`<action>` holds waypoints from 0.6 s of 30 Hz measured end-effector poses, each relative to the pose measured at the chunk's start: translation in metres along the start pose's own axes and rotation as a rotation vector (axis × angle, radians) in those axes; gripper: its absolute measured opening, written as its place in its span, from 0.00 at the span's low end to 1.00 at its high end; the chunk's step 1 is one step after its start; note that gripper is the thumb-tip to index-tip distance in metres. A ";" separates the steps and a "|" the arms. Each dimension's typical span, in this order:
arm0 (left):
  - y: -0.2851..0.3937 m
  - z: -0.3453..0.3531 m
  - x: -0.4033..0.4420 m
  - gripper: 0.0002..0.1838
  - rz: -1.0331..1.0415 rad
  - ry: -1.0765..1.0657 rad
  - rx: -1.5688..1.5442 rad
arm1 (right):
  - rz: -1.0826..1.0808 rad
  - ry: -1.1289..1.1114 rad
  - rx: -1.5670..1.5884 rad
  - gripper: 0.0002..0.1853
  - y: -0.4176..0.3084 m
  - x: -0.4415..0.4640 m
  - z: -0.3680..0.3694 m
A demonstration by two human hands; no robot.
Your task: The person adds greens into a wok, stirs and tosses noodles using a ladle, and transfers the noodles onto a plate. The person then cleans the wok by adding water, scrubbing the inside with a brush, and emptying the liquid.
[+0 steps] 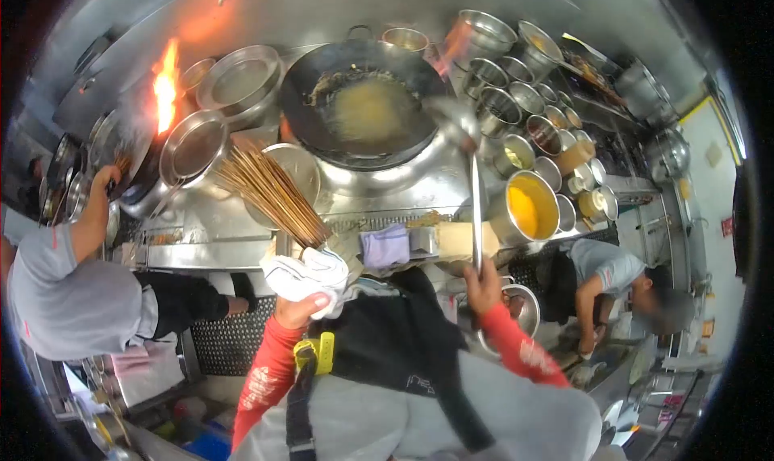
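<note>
My left hand (300,308) is closed on a folded white cloth (308,274) with dark stripes. A bamboo wok brush (270,191), a bundle of thin sticks, leans out beyond the cloth; its narrow end meets the cloth, and I cannot tell whether my fingers hold it too. My right hand (484,288) grips the long metal handle of a ladle (476,211), whose bowl is blurred by motion at the right rim of the wok. In the large dark wok (302,82) is a blurred yellowish liquid (367,110).
Several metal pots stand on the right, one with orange-yellow contents (528,207). Strainers (193,147) and metal basins (242,78) sit left of the wok. A tall flame (166,86) rises beside a co-worker (81,292). Another person (601,272) bends over at the right.
</note>
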State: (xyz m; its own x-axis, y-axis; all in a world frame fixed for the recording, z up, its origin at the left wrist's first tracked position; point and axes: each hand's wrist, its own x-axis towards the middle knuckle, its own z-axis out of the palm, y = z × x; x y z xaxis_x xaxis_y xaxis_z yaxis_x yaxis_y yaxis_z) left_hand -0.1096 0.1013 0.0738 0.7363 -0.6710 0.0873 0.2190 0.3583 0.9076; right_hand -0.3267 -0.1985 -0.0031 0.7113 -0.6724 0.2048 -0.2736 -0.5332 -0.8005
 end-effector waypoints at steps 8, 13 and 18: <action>-0.023 0.038 0.052 0.36 -0.249 -0.158 -0.058 | 0.297 -0.106 -0.489 0.19 0.093 -0.052 0.004; -0.026 0.083 0.078 0.19 -0.213 -0.377 0.127 | 0.011 -0.111 0.109 0.27 -0.032 0.024 -0.007; -0.006 0.122 0.082 0.24 -0.205 -0.386 0.278 | 0.110 -0.260 0.980 0.23 -0.075 0.064 0.047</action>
State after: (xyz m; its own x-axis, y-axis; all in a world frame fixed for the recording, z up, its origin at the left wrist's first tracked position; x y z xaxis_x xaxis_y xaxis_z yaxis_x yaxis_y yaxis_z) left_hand -0.1290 -0.0348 0.1251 0.3951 -0.9186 -0.0060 0.1172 0.0439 0.9921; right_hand -0.2306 -0.1776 0.0434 0.8650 -0.4973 0.0673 0.2216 0.2581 -0.9404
